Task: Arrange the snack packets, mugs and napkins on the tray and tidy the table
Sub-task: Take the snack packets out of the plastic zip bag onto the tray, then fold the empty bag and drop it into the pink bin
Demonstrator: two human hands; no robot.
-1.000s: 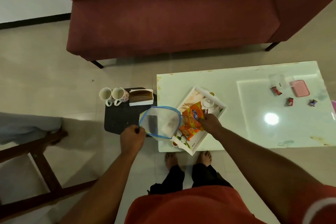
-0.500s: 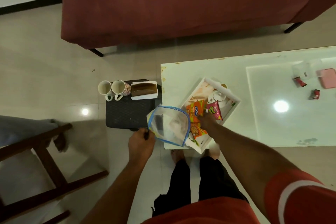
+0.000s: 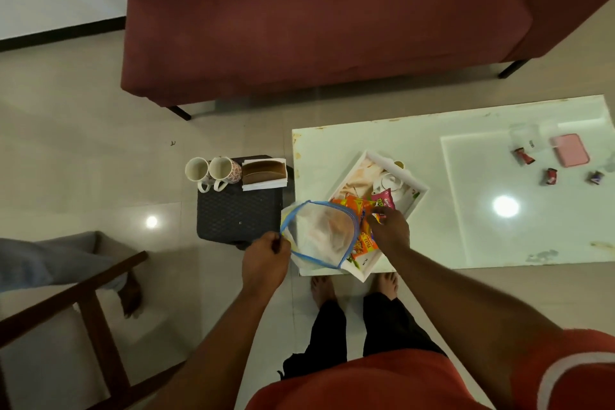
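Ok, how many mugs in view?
2. One mug and a second mug stand side by side on the dark stool, left of the napkin holder. Cup shapes in the tray look printed.

Orange snack packets (image 3: 349, 206) and a pink packet (image 3: 386, 200) on the white, teapot-printed tray (image 3: 382, 160); at its left edge, a clear blue-trimmed pouch (image 3: 319, 233); further left, floral mugs (image 3: 226, 170) on a black quilted stool (image 3: 239, 213); beyond, a maroon sofa (image 3: 299, 27).
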